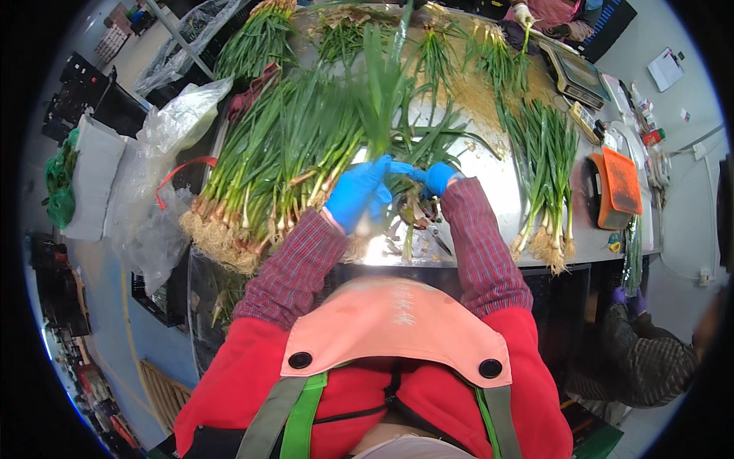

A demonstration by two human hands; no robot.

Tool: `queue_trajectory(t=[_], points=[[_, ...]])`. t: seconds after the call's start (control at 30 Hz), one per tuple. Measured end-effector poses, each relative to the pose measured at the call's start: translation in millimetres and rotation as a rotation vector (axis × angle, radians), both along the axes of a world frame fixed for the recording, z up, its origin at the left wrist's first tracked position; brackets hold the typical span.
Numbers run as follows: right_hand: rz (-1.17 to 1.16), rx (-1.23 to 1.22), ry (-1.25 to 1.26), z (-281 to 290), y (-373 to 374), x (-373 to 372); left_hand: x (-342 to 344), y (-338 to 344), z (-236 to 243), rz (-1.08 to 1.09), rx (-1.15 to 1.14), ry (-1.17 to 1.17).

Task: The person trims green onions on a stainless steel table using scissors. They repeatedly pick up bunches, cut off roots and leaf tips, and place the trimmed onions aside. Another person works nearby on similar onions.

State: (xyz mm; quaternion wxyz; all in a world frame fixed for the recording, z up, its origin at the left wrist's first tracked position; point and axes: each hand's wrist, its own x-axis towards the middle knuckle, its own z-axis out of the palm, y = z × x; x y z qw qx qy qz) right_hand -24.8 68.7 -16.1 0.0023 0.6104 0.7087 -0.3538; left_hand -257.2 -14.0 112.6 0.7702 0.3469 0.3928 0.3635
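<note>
Both of my hands wear blue gloves above the near edge of a metal table (478, 141). My left hand (355, 195) is closed round green garlic (375, 107), its blurred leaves pointing away from me and its pale lower end showing below the hand. Close by on the right, my right hand (438, 178) is closed, its fingertips near those of the left; what it pinches, if anything, is hidden. Under the hands lie trimmed leaves and peelings (417, 210). A large heap of rooted green garlic (283, 153) spreads on the left, roots toward me.
To the right lies a smaller bunch of green garlic (547, 168). Beyond it are an orange scale (619, 187) and a grey weighing scale (573, 73). Clear plastic sheeting (164, 153) hangs at left. Co-workers are at the far side, one gloved hand (523, 14) holding stalks, and at lower right (642, 359).
</note>
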Motion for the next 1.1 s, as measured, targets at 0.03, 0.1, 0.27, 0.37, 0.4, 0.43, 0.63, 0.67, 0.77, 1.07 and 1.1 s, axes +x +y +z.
queue_trajectory(t=[0.03,0.1,0.27,0.37,0.4,0.43,0.63,0.67,0.77,1.07,1.1], points=[[0.031,0.071,0.137,7.0,-4.8,-8.4,-3.5,2.7,1.4,-0.004,-0.013,-0.014],[-0.253,-0.100,0.763,22.4,-14.0,-26.2,-7.8,5.1,1.8,-0.128,0.036,-0.123],[-0.405,-0.643,1.638,58.5,-25.4,-50.4,-3.3,1.0,3.1,-0.188,-0.099,-0.363],[-0.470,-0.409,1.684,72.9,-29.2,-56.8,-0.4,-1.8,7.2,-0.008,-0.103,-0.157],[-0.489,-0.353,1.673,76.2,-30.8,-58.0,0.0,-3.2,8.0,0.026,-0.051,-0.096],[-0.501,-0.318,1.683,79.1,-30.7,-59.4,-1.1,-3.3,8.2,-0.027,0.022,-0.054],[-0.551,-0.220,1.488,80.1,-29.6,-58.2,-10.3,2.2,-3.9,-0.012,-0.101,-0.066],[-0.566,-0.200,1.436,77.9,-28.6,-57.4,-10.9,4.7,-6.8,-0.021,-0.070,-0.075],[-0.552,-0.144,1.363,69.5,-28.7,-56.9,-11.0,7.7,-13.7,0.014,-0.085,-0.104],[-0.691,-0.046,1.348,71.2,-38.2,-50.7,-6.7,1.8,-16.3,0.008,0.120,0.137],[-0.750,-0.028,1.342,74.6,-38.2,-45.9,-7.8,-0.7,-16.0,-0.013,0.121,0.252]])
